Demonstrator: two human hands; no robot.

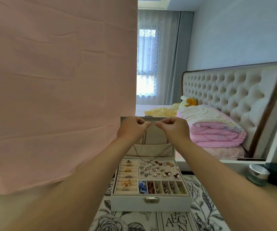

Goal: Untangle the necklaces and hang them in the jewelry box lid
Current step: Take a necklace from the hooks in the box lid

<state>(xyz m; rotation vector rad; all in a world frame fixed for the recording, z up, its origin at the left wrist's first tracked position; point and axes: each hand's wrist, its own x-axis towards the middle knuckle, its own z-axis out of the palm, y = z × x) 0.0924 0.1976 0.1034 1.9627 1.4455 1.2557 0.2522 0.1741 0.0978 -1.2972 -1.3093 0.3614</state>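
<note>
The grip of the left hand (131,129) and of the right hand (174,129) is pinched onto a thin necklace (153,122). It is stretched between them at the 12 o'clock edge of the jewelry box lid (152,140), likely for hooking there.

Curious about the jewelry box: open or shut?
Open. Its lid stands upright behind the exposed tray of rings and earrings; left hand and right hand pinch a chain at its top.
</note>
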